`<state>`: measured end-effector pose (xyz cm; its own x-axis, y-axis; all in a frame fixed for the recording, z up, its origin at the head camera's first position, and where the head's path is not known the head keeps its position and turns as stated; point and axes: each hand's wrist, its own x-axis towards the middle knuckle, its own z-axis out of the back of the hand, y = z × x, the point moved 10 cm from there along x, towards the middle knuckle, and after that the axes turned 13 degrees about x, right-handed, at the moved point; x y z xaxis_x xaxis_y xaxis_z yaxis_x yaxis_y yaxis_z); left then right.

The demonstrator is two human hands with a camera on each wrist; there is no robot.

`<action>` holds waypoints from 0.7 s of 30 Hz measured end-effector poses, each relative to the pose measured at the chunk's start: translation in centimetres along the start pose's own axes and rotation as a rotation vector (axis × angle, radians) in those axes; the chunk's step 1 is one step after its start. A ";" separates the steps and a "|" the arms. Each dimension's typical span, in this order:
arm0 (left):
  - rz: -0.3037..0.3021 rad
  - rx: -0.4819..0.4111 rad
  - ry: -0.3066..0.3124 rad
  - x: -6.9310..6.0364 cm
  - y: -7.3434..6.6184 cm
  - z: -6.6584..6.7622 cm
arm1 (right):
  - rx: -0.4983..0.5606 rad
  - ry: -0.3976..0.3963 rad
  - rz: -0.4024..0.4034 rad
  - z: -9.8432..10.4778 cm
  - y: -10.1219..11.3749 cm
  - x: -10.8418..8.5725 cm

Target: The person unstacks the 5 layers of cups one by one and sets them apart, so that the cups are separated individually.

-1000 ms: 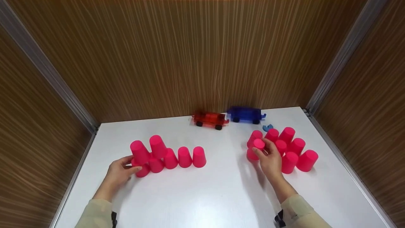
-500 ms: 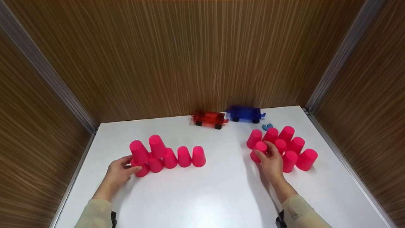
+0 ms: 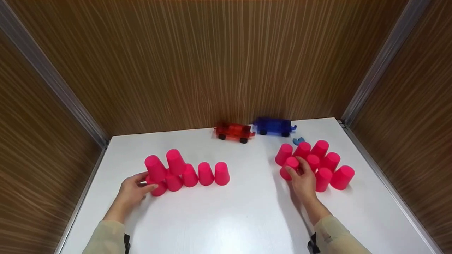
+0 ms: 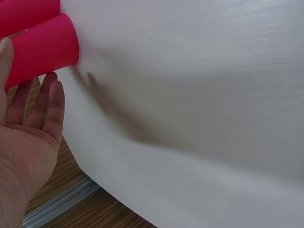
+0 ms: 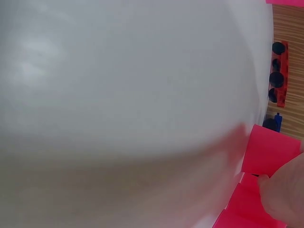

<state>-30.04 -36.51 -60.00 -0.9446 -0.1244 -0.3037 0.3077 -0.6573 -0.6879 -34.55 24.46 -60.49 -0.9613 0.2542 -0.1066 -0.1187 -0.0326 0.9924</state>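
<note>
Row (image 3: 190,176): our left fingers (image 4: 56,107) hold its end cup (image 3: 160,190), seemingly steadying it.
Cluster (image 3: 313,162): our right fingers (image 3: 303,165) pinch its corner cup (image 3: 286,172).

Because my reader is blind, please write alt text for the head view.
Left hand grips the leftmost cup of a pink row with two cups on top; right hand grips an outer cup of a pink cluster. Behind: red wagon, blue wagon.

Right hand (image 5: 286,194) at pink cups (image 5: 270,149), lower right — red wheeled toy (image 5: 284,67), blue toy (image 5: 278,121) above — white tabletop (image 5: 142,85).
</note>
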 end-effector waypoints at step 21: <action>0.005 -0.023 0.002 0.3 0.3 0.0 | 0.012 -0.009 -0.030 0.1 -0.1 0.1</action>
<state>-30.20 -36.74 -60.28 -0.9427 -0.1262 -0.3090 0.3154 -0.6394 -0.7012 -34.65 24.58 -60.58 -0.9551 0.2634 -0.1359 -0.1444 -0.0134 0.9894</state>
